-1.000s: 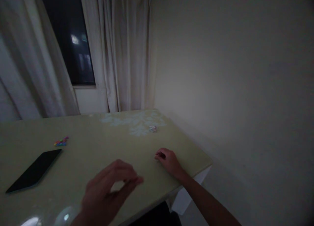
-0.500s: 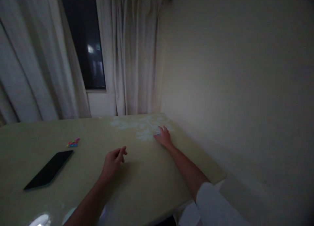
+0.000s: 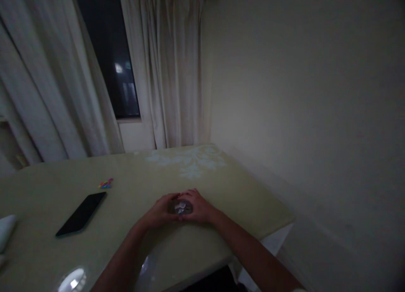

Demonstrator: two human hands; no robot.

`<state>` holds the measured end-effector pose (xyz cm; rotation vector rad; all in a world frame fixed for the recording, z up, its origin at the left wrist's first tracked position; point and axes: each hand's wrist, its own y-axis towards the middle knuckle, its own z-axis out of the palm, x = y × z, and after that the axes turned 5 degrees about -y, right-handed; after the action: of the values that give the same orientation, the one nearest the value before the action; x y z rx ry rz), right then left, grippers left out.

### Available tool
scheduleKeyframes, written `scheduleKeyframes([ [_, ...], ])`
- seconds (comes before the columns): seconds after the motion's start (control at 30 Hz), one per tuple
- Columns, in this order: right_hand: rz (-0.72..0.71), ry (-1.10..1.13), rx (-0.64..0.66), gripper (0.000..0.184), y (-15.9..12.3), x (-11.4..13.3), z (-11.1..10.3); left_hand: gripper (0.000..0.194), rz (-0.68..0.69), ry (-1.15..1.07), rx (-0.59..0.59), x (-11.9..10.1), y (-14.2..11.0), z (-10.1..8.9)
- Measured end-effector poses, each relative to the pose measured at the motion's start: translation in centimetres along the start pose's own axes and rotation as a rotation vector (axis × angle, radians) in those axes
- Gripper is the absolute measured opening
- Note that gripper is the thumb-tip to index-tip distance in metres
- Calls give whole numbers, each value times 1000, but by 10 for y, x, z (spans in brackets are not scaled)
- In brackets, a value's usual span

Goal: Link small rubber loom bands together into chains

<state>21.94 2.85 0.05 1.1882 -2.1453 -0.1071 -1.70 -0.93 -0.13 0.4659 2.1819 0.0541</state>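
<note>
My left hand and my right hand meet above the near middle of the table. Their fingers curve inward and touch at the tips and thumbs, forming a ring around a small cluster of shiny silvery pieces. What exactly the pieces are is too small and dim to tell, and the fingers hide its edges. Farther left, a little heap of bright multicoloured pieces lies on the tabletop.
A flat black tablet-like device lies left of my hands on the pale table. A white object sits at the left edge. The wall borders the right side; curtains hang behind.
My right hand has drawn back from the far right with the silvery pieces, toward me and left. My left hand has moved right to meet it, curving around them.
</note>
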Motion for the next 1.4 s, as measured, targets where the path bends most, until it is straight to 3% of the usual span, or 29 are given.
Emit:
scheduleKeyframes([
  [0.23,51,105,10,70,-3,-10,-9,44,-16,69,-15,4,-3,-9],
  [0.57,167,196,35,95,-3,-24,-11,38,5,99,-6,-9,-2,-6],
  [0.73,161,212,32,86,-6,-21,-11,39,21,80,17,-6,-4,-8],
  [0.97,127,235,-2,89,-11,-19,-10,50,75,38,48,-12,-6,-10],
  [1.13,144,228,-61,86,-10,-17,-7,64,118,10,26,-8,-5,-7],
  [1.23,173,187,-127,87,-5,-15,-6,60,129,10,-12,-4,-2,-6],
  [1.4,393,2,-345,79,1,-30,-16,51,145,53,-103,5,-1,-15],
])
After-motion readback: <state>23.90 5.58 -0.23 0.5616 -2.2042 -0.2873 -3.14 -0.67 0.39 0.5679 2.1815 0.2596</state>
